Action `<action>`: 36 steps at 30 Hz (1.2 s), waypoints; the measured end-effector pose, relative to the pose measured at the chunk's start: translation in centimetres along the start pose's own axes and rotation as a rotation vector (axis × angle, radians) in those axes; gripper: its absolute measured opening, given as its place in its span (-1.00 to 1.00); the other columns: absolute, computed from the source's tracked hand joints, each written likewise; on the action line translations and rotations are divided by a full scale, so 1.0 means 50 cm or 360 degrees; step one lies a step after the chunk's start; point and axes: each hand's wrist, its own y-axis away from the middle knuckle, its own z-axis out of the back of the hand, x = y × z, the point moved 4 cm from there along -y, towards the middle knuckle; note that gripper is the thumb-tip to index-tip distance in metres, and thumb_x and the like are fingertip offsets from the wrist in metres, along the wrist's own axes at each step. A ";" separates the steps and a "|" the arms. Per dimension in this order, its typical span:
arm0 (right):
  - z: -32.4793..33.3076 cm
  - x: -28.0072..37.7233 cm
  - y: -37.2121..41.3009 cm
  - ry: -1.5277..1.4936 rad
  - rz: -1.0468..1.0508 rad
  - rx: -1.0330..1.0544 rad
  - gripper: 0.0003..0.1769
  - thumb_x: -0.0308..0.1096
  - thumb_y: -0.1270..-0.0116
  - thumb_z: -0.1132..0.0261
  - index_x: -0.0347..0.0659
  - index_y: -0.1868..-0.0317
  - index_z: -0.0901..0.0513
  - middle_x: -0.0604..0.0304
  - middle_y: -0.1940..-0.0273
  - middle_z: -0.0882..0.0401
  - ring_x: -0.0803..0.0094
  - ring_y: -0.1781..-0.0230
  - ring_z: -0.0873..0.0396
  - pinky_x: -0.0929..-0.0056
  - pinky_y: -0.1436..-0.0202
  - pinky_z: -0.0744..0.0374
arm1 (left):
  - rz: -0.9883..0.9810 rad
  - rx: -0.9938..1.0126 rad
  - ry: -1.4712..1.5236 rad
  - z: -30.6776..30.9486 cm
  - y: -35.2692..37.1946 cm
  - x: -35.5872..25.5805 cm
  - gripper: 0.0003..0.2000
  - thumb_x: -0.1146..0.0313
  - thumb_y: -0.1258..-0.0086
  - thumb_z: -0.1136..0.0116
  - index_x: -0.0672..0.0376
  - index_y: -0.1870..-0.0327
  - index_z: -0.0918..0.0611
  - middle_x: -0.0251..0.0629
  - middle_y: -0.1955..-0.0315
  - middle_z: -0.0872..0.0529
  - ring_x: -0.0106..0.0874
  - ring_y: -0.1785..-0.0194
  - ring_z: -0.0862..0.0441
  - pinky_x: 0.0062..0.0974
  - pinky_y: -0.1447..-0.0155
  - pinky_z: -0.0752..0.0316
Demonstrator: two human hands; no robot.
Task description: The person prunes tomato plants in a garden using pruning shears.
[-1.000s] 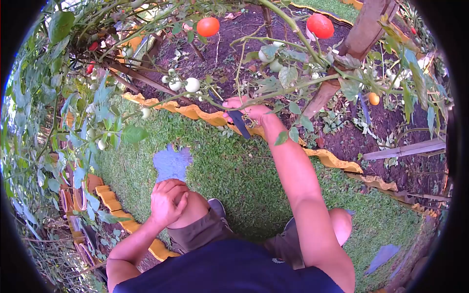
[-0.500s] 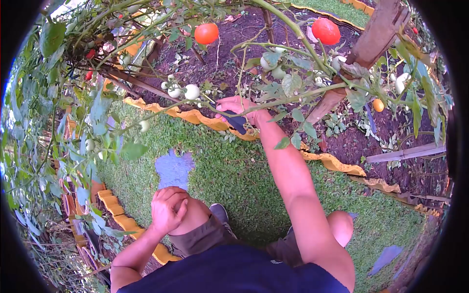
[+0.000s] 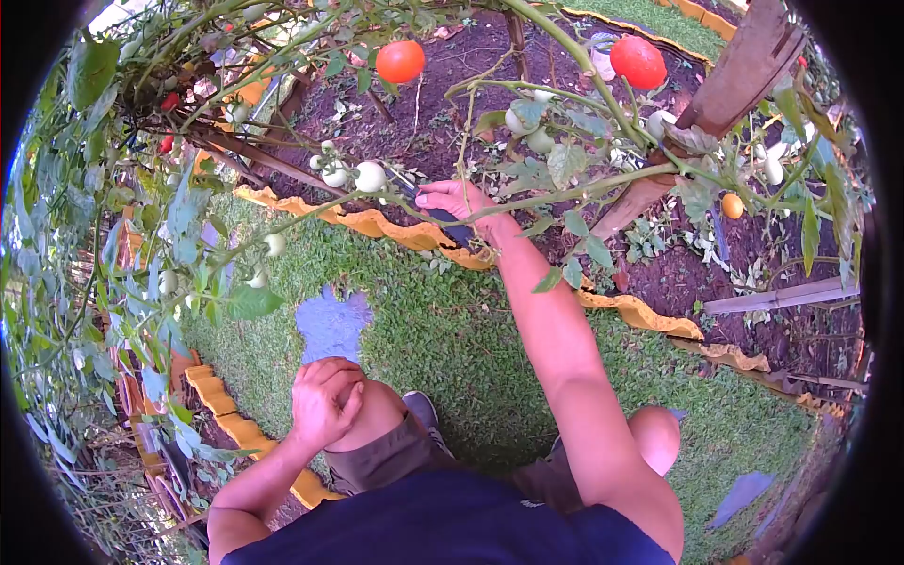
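Lifted slightly up and leftward, our dark-handled shears [image 3: 454, 229] sit mostly hidden under our right hand [image 3: 463, 202], which grips them beside pale unripe tomatoes [image 3: 367, 176], above the orange edging [image 3: 377, 224]. Our left hand [image 3: 325, 400] lies loosely curled over our knee, holding nothing.

Home veg garden: tomato plants [image 3: 565, 160], soil bed [image 3: 452, 85], lawn [image 3: 452, 330], edging [image 3: 377, 224].
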 end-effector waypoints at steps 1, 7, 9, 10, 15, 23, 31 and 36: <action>0.002 -0.003 0.004 -0.0082 -0.0019 -0.0069 -0.54 -0.21 -0.35 -0.47 -0.33 -0.13 -0.64 0.31 0.20 -0.68 0.54 0.21 -0.69 0.54 0.13 -0.63 | -0.0005 0.0003 0.0000 -0.002 -0.002 0.001 -0.89 0.36 -0.20 -0.26 0.14 0.30 -0.72 -0.32 0.20 -0.75 -0.27 0.02 -0.67 -0.26 -0.12 -0.45; 0.034 -0.106 0.020 -0.0493 -0.0077 -0.0642 -0.51 -0.02 -0.28 -0.43 -0.21 -0.01 -0.57 0.14 0.28 -0.73 0.41 0.37 -0.68 0.43 0.19 -0.68 | 0.0003 0.0044 0.0065 0.008 -0.015 0.002 -0.87 0.36 -0.21 -0.25 0.14 0.25 -0.72 -0.30 0.13 -0.74 -0.25 -0.04 -0.66 -0.22 -0.15 -0.43; 0.014 -0.128 0.050 -0.0711 -0.0285 -0.0716 -0.57 -0.01 -0.26 -0.43 -0.15 0.10 -0.56 0.09 0.29 -0.74 0.34 0.40 -0.71 0.33 0.24 -0.69 | -0.0039 -0.0026 0.0023 0.033 -0.025 -0.007 -0.85 0.37 -0.21 -0.24 0.14 0.22 -0.72 -0.28 0.09 -0.73 -0.24 -0.07 -0.65 -0.19 -0.16 -0.42; -0.003 -0.146 0.065 -0.0826 -0.0236 -0.0747 -0.57 0.01 -0.27 -0.42 -0.14 0.10 -0.57 0.08 0.28 -0.75 0.32 0.38 -0.72 0.30 0.25 -0.67 | -0.0013 -0.0013 0.0026 0.038 -0.022 0.006 -0.80 0.33 -0.22 -0.24 0.13 0.16 -0.72 -0.22 0.03 -0.71 -0.16 -0.07 -0.63 -0.16 -0.17 -0.41; -0.144 -0.169 0.216 -0.0949 -0.0966 -0.0996 -0.58 0.04 -0.25 -0.40 -0.04 0.05 -0.57 0.21 0.41 -0.64 0.37 0.49 -0.61 0.22 0.25 -0.56 | 0.0259 0.0210 0.0084 0.065 0.014 0.030 -0.77 0.35 -0.24 -0.16 0.15 0.12 -0.71 -0.18 0.01 -0.69 -0.20 -0.07 -0.61 -0.19 -0.18 -0.43; -0.313 -0.192 0.569 -0.0824 -0.1236 -0.1186 -0.60 0.01 -0.13 -0.44 -0.20 0.39 -0.64 0.18 0.42 -0.60 0.37 0.53 -0.55 0.28 0.54 -0.52 | 0.0400 0.0782 -0.0295 0.089 0.086 -0.035 -0.68 0.28 -0.28 -0.15 0.14 -0.03 -0.62 -0.10 -0.07 -0.59 -0.12 -0.17 -0.54 -0.05 -0.23 -0.45; -0.302 0.270 1.064 -0.0658 -0.1273 -0.1789 -0.66 -0.07 -0.20 -0.40 -0.20 0.42 -0.63 0.19 0.54 -0.55 0.35 0.64 -0.51 0.30 0.60 -0.45 | -0.0138 0.1687 0.0231 0.329 0.205 -0.374 -0.56 0.13 -0.39 -0.15 0.19 -0.19 -0.63 -0.01 -0.11 -0.70 -0.05 -0.24 -0.60 -0.09 -0.34 -0.48; -0.254 0.457 1.414 0.0395 -0.1743 -0.2072 -0.57 0.03 -0.16 -0.38 -0.22 0.51 -0.64 0.11 0.59 -0.53 0.25 0.69 -0.52 0.22 0.58 -0.52 | 0.0050 0.1469 0.0942 0.516 0.244 -0.450 -0.54 0.06 -0.39 -0.23 0.19 -0.18 -0.61 0.01 0.02 -0.76 -0.07 -0.10 -0.72 -0.16 -0.24 -0.57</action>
